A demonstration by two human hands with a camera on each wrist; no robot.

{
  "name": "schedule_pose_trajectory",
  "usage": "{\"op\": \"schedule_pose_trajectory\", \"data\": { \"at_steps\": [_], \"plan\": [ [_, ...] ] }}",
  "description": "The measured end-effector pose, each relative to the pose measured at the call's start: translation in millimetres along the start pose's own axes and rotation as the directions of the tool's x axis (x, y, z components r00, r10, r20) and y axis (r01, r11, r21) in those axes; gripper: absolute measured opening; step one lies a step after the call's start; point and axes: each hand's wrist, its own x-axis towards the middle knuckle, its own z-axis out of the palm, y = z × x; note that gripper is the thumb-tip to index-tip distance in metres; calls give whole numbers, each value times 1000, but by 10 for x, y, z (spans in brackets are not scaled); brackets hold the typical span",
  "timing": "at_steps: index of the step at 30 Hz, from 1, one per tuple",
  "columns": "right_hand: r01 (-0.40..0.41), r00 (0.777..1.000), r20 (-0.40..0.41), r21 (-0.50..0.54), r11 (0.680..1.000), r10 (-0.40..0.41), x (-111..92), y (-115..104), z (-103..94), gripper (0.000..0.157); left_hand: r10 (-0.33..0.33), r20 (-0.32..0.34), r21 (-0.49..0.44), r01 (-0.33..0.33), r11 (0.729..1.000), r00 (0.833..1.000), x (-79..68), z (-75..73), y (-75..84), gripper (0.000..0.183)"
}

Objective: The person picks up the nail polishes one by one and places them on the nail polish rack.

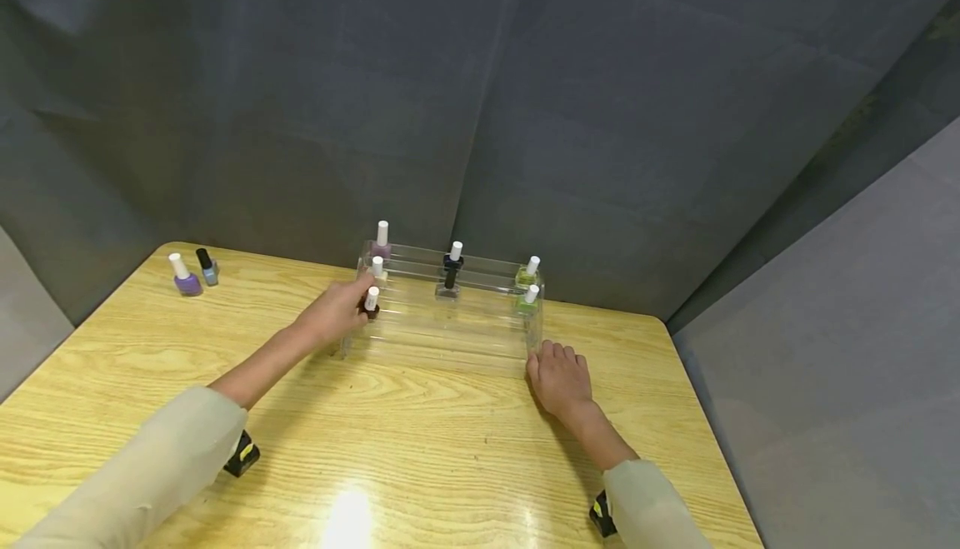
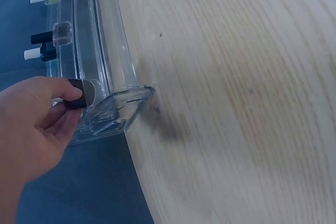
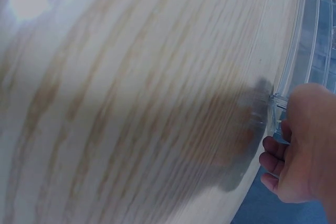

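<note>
A clear stepped display rack (image 1: 442, 357) stands on the wooden table and carries several nail polish bottles. My left hand (image 1: 339, 311) pinches a dark nail polish bottle (image 2: 90, 93) with a white cap at the rack's left end, low among the tiers. In the left wrist view the thumb and fingers lie on either side of that bottle, its base toward the step. Down at the front right corner, my right hand (image 1: 561, 378) holds the rack's side edge with curled fingers; the thumb's tip is hidden in the right wrist view.
Behind the held bottle stand a pale bottle (image 1: 378, 267) and a mauve one (image 1: 382, 241). Mid-rack are a black bottle (image 1: 454, 256) and a black-capped clear one (image 1: 448, 284). Two green bottles (image 1: 529, 299) stand right. Purple (image 1: 184, 276) and blue (image 1: 207, 269) bottles stand far left.
</note>
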Motion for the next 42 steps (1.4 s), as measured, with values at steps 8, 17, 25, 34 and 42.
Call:
{"op": "schedule_pose_trajectory", "data": {
  "at_steps": [8,17,25,34,42],
  "plan": [
    [-2,1000,-7,4,1000,2,4,-3,12,33,-22,25,69,20,997,999,-6,9,3,33],
    [5,1000,-22,-1,1000,-5,15,-13,8,33,-27,-4,1,27,1000,1000,-9,13,-10,37],
    [-5,1000,-23,-4,1000,5,18,-27,-4,32,-76,-16,-93,74,993,997,-29,-14,25,38],
    [0,1000,-8,-3,1000,0,15,-1,-17,32,-142,-11,-195,138,971,990,-56,-83,32,49],
    [32,997,-73,20,999,-31,-27,-15,-17,32,-177,-47,-246,160,956,983,-230,-210,-139,57]
  ]
}}
